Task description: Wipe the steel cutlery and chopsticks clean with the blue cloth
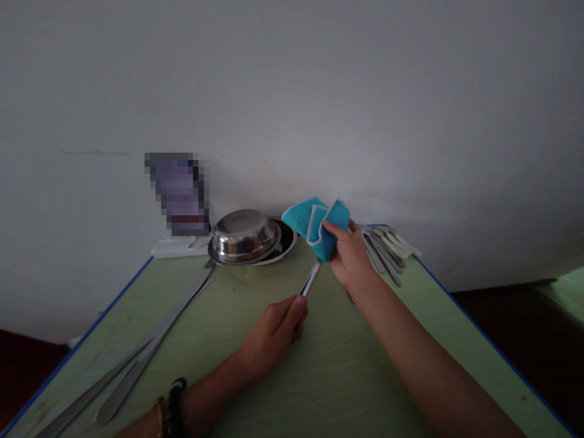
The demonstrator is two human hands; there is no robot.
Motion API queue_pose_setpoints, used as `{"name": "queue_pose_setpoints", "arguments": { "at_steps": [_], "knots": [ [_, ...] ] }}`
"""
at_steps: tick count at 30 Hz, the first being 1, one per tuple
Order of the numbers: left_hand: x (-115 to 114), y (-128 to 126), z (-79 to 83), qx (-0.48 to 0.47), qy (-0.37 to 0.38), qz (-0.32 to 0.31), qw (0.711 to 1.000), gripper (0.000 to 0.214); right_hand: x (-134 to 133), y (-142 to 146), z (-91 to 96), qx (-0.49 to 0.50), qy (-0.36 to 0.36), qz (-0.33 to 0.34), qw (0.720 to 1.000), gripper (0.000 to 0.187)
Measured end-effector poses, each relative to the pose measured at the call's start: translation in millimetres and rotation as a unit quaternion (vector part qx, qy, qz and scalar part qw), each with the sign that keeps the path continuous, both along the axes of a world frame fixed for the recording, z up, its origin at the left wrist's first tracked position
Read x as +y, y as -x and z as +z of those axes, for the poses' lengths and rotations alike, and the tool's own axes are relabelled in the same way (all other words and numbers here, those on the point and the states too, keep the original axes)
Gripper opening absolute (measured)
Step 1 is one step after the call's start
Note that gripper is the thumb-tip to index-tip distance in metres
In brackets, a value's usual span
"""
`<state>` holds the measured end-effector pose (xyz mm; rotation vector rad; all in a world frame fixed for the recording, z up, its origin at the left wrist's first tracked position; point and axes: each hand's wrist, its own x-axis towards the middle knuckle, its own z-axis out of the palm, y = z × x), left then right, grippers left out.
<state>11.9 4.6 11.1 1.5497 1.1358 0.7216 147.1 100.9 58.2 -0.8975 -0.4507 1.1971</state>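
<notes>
My left hand (277, 325) is closed around the lower end of a shiny metal utensil (311, 278), which points up and away over the table. Folded over the utensil's far end is a bright blue cloth (298, 218) with pale edging, gripped by my right hand (350, 252) with the thumb pressed on top. The cloth hides the utensil's head, so its kind does not show. Both hands are above the middle of the green table (274, 389).
At the back, an upturned steel bowl (246, 234) rests partly over a round dish (288, 240). Long metal utensils (150, 347) lie along the left; several pieces of cutlery (385, 255) lie back right. A blurred-out upright object (180, 194) stands by the wall (292, 91).
</notes>
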Motion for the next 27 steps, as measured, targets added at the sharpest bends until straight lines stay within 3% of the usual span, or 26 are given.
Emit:
{"name": "queue_pose_setpoints", "arguments": {
  "at_steps": [2,5,7,9,11,13,15,16,19,23,27],
  "knots": [
    [0,0,0.2,0.001,0.001,-0.005,1.0,0.043,-1,-3,-2.6,-0.078,-0.014,-0.041,0.996,0.079],
    [0,0,1.6,0.009,-0.002,-0.011,1.0,0.043,-3,-11,-6.2,-0.22,-0.098,-0.094,0.966,0.096],
    [0,0,2.3,0.02,-0.008,-0.015,1.0,0.043,-4,-16,-6.8,-0.253,-0.162,-0.093,0.949,0.106],
    [0,0,2.3,0.025,-0.012,-0.016,0.999,0.043,-2,-20,-5.7,-0.249,-0.166,-0.072,0.951,0.109],
    [0,0,1.4,0.02,-0.009,-0.012,1.0,0.044,2,-21,-3.7,-0.221,-0.107,-0.037,0.969,0.09],
    [1,0,0.0,0.01,-0.001,-0.005,1.0,0.044,5,-18,-1.8,-0.16,-0.037,0.023,0.986,0.052],
    [2,0,-1.5,-0.004,0.006,0.004,1.0,0.043,6,-14,-0.9,-0.092,-0.008,0.111,0.989,0.022],
    [2,1,-2.3,-0.012,0.007,0.01,1.0,0.043,5,-13,-1.1,-0.074,-0.01,0.157,0.985,0.016],
    [3,1,-3.7,-0.031,0.011,0.014,0.999,0.044,3,-13,-3.5,-0.117,-0.053,0.218,0.968,0.022],
    [3,1,-3.0,-0.038,0.011,0.01,0.999,0.044,0,-19,-7.8,-0.281,-0.094,0.149,0.943,0.041],
    [2,1,-1.5,-0.014,0.005,0.002,1.0,0.043,1,-20,-9.8,-0.29,-0.066,0.13,0.946,0.036]
  ]
}}
